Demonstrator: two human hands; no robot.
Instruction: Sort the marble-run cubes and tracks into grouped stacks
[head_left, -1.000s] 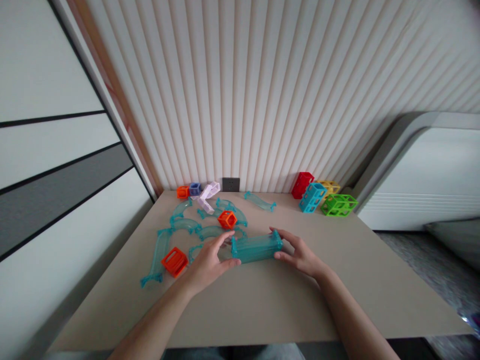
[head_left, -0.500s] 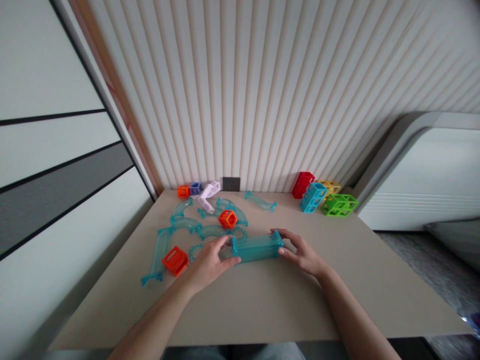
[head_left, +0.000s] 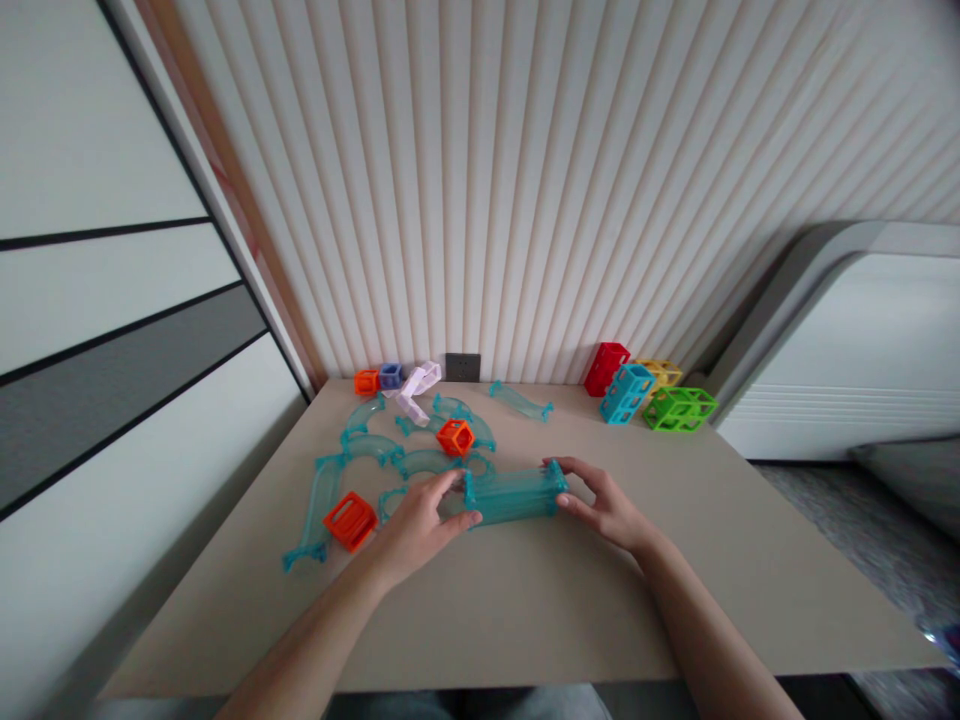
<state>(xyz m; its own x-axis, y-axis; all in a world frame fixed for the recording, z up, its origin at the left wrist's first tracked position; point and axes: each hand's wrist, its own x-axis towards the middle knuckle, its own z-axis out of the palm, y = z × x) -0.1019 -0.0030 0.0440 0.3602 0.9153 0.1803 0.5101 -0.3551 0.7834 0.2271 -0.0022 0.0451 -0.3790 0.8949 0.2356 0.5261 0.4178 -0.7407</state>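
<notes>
A stack of clear teal track pieces point(head_left: 514, 497) lies crosswise on the table in front of me. My left hand point(head_left: 421, 515) grips its left end, thumb at the near side and fingers partly hidden behind. At the right end, my right hand point(head_left: 604, 505) holds the stack between thumb and fingers. Just left of my left hand is an orange open-frame block point(head_left: 351, 521), beside a straight teal track piece point(head_left: 323, 500). Behind the stack, a smaller orange block point(head_left: 455, 438) rests among curved teal track pieces point(head_left: 427, 463).
Along the back left sit a lilac angled piece point(head_left: 415, 392), a purple block point(head_left: 390, 376) and another orange block point(head_left: 367, 382). A wavy teal track point(head_left: 521, 401) lies near the wall socket point(head_left: 463, 367). Red point(head_left: 606, 369), blue point(head_left: 627, 394), yellow point(head_left: 660, 375) and green blocks point(head_left: 679, 409) stand back right.
</notes>
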